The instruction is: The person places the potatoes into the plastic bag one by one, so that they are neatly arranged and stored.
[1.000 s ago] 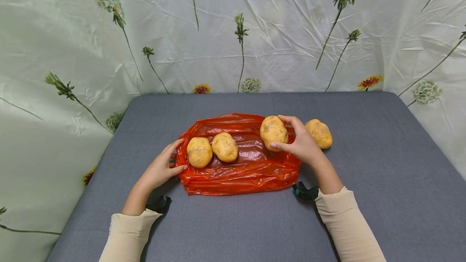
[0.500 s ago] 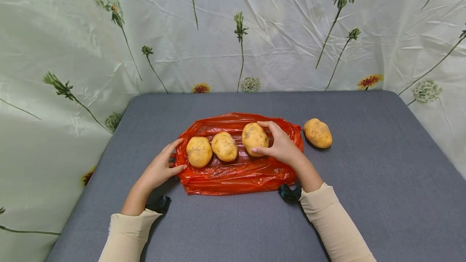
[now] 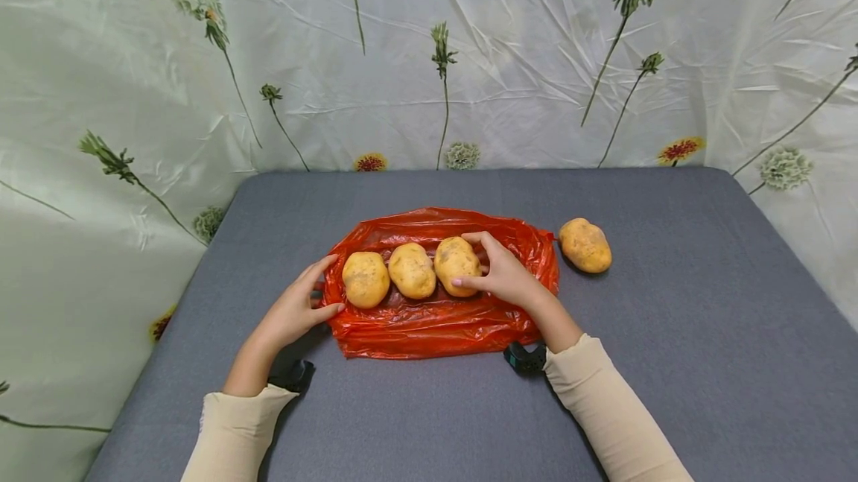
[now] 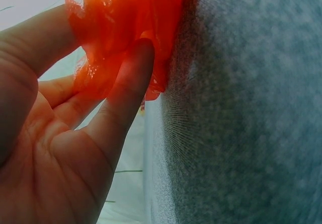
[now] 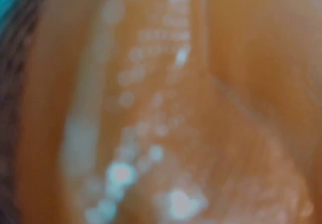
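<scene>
Three potatoes lie in a row on a flattened red plastic bag (image 3: 415, 333) in the head view. My right hand (image 3: 506, 273) grips the rightmost one, a potato (image 3: 456, 262), between thumb and fingers; it sits close beside the middle potato (image 3: 412, 271). Farther left is another potato (image 3: 366, 279). At the bag's left end, my left hand (image 3: 295, 311) holds the film, thumb in front and fingers around the far side. The left wrist view shows this left hand (image 4: 65, 128) with fingertips against the red film. The right wrist view is a blur of skin tones and reddish film.
One more potato (image 3: 585, 245) lies on the grey table (image 3: 670, 303), right of the bag. A floral curtain (image 3: 402, 57) hangs behind the table and along its left side. Both wrists wear dark devices under the cuffs.
My right hand has moved left with its potato, from over the bag's right end to beside the middle potato, and slightly lower in view. The left hand has stayed in place.
</scene>
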`<state>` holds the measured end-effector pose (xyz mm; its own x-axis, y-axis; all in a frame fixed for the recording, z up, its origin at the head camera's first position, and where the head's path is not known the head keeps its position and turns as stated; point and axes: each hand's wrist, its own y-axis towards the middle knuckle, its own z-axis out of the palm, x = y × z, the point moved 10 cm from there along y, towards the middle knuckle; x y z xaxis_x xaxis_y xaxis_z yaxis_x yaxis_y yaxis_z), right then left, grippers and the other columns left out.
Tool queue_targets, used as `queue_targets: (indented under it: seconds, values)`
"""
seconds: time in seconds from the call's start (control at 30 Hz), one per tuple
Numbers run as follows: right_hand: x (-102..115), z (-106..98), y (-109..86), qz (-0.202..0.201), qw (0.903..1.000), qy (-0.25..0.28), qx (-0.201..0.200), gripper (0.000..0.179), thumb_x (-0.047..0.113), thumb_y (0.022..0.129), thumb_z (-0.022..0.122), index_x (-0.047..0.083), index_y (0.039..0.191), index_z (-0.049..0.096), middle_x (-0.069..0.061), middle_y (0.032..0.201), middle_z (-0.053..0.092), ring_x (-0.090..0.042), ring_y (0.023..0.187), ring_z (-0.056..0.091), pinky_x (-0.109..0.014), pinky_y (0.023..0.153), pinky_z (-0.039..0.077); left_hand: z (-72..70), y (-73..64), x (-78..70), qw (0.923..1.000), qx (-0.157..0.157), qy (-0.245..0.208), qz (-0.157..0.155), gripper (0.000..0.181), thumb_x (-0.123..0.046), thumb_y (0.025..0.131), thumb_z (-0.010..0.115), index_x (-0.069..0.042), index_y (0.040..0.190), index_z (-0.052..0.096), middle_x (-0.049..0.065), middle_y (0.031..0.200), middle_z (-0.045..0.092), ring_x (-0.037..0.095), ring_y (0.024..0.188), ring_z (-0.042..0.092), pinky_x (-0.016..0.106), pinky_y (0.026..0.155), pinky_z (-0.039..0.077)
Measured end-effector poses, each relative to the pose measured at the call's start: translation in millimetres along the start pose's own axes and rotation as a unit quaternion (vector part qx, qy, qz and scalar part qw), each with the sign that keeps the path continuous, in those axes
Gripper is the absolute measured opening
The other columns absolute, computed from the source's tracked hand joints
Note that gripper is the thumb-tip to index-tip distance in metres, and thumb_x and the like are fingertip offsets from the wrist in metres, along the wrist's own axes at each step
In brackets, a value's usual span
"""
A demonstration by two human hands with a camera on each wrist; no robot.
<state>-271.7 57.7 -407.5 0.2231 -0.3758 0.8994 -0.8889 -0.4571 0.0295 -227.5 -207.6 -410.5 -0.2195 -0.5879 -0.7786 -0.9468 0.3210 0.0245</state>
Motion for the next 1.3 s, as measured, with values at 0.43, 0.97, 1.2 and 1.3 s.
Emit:
queue_targets:
  seconds: [0.43, 0.97, 1.2, 1.3]
  values:
    - [-1, 4, -0.6, 0.001, 0.9994, -0.03, 0.016, 0.077, 0.027, 0.075, 0.074, 0.006, 0.135, 0.03, -0.015, 0.126, 0.04, -0.027, 0.108, 0.047, -0.04, 0.085, 0.043, -1.9, -2.1, -1.9, 0.9999, 0.002, 0.009, 0.004, 0.077, -0.009, 0.077, 0.071, -0.007, 0.139, 0.026, 0.019, 0.133, 0.032, 0.035, 0.102, 0.046, 0.041, 0.074, 0.049]
    - [23, -17, -12.0, -0.06, 0.9939, -0.09, -0.022, 0.07, 0.033, 0.078, 0.07, 0.009, 0.134, 0.035, -0.007, 0.134, 0.036, -0.025, 0.122, 0.035, -0.045, 0.097, 0.032, -0.8, -2.6, -7.1, 1.0, -0.002, -0.006, 0.0, 0.076, -0.004, 0.077, 0.07, -0.004, 0.139, 0.026, 0.021, 0.134, 0.03, 0.036, 0.102, 0.046, 0.04, 0.073, 0.05]
    - [31, -33, -20.6, -0.075, 0.9889, -0.118, -0.05, 0.068, 0.035, 0.08, 0.067, 0.012, 0.136, 0.034, -0.008, 0.134, 0.038, -0.024, 0.123, 0.033, -0.046, 0.096, 0.032, -5.7, -6.7, -38.0, 1.0, 0.0, -0.001, -0.005, 0.071, 0.005, 0.077, 0.067, 0.006, 0.135, 0.026, 0.027, 0.131, 0.03, 0.041, 0.101, 0.045, 0.047, 0.074, 0.048]
    - [36, -41, -24.9, -0.092, 0.9861, -0.12, -0.068, 0.068, 0.03, 0.08, 0.068, 0.01, 0.136, 0.034, -0.01, 0.133, 0.039, -0.024, 0.12, 0.036, -0.045, 0.095, 0.033, -6.2, -6.8, -41.6, 1.0, 0.001, 0.003, -0.007, 0.071, 0.005, 0.077, 0.066, 0.006, 0.135, 0.026, 0.028, 0.131, 0.031, 0.041, 0.101, 0.045, 0.047, 0.075, 0.048]
